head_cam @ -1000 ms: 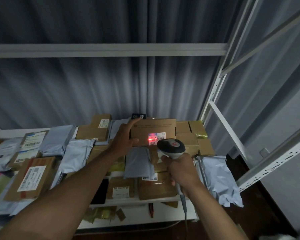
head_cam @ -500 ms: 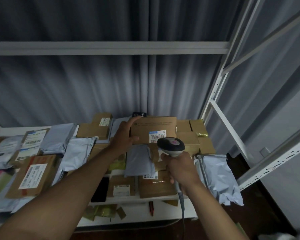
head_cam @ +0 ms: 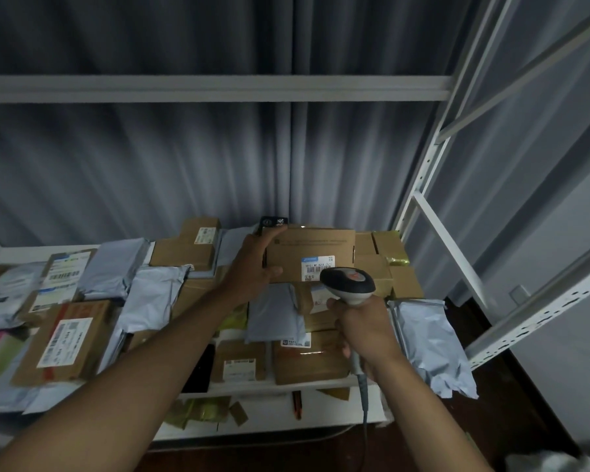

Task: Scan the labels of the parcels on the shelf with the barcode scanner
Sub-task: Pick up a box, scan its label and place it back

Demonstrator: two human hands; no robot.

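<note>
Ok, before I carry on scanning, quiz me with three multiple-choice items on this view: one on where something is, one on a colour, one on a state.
1. Where is the barcode scanner relative to the label on the held cardboard box?
A. Just below and right of it
B. Far to its left
C. Behind the box

2. What colour is the soft mailer bag at the right end of the shelf?
A. Bright red
B. Pale grey
C. Black

3. What is the left hand doing?
A. Hanging idle
B. Lying flat on the shelf
C. Gripping the box's left end

Answers:
1 A: the scanner head sits at the label's lower right corner.
2 B: the bag's plastic looks pale grey.
3 C: fingers lie over the box's top edge, thumb on its front; the right hand holds the scanner's handle.
</note>
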